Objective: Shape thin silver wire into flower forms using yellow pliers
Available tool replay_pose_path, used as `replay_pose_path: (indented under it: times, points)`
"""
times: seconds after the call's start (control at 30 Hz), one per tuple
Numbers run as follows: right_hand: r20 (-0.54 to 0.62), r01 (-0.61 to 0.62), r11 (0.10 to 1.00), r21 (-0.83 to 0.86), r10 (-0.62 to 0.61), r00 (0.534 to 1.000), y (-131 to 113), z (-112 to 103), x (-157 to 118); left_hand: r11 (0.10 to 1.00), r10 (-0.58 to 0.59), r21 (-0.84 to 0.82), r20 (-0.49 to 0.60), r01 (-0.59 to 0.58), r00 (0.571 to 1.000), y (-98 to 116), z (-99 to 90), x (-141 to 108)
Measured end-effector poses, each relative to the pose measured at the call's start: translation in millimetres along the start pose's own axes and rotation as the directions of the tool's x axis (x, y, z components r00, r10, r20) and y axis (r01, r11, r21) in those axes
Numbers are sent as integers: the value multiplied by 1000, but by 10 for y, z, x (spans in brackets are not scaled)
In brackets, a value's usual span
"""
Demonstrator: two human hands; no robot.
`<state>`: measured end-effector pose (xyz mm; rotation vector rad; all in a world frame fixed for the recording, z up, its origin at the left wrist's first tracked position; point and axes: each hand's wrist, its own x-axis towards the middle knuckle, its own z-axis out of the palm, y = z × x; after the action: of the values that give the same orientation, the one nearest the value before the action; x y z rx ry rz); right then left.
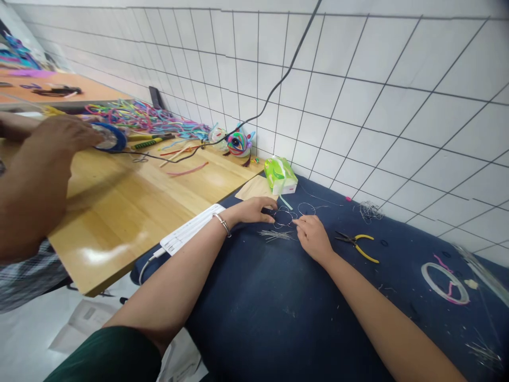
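Observation:
A thin silver wire shape with rounded, petal-like loops (283, 216) lies on the dark blue cloth (262, 297). My left hand (256, 210), with a silver bangle (222, 225) on the wrist, curves at its left side, thumb and fingers apart. On the right edge, the fingertips of my right hand (313, 236) are pressed together at the wire. A round wire ring (306, 209) sits just behind my right hand. Several short straight wires (275, 234) are bunched in front of the loops. Yellow-handled pliers (360, 245) rest to the right.
A green tissue pack (280, 175) stands at the back by the tiled wall. Tangled wire (369, 211) and a white ring-shaped coil (445, 284) lie to the right. At the left, another person's hand (63, 135) is over a wooden table (131, 212) beside a blue spool (115, 137). A black cable (274, 90) hangs across.

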<state>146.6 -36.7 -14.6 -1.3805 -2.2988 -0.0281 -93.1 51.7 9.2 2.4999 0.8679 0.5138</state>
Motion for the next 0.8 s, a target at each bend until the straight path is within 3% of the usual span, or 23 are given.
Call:
replay_pose_path:
  times: [0.13,0.3,0.8]
  points:
    - [13,-27,999,-33,28,1000,4,19,13,999,-10,37,-91,14,996,-44,-55,-26]
    - [65,-10,998,-62,14,998,-13,29,-7,999,5,40,-1,-5,1000,-102,48,-18]
    - [76,66,997,-24,-64,995,-40,-48,-29,956,-47,287,-64,63,997,-60,233,56]
